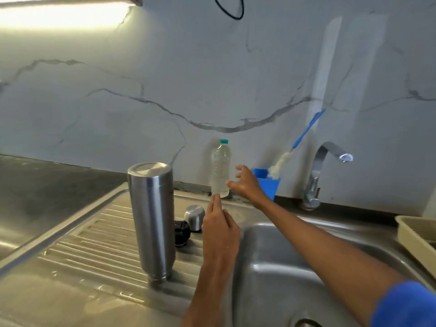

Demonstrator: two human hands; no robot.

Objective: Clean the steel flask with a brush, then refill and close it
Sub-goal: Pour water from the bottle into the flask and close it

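Both hands empty; steel flask point(153, 220) inverted, beside left hand point(219, 230).

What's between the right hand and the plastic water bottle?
Nothing visible. The right hand is open just right of the plastic water bottle, fingers spread toward it; the left hand sits in front of and below the bottle.

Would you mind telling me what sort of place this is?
Most likely a home kitchen: a steel sink with a ribbed drainboard, a tap against a marble-look wall, and a bottle brush standing in a blue holder.
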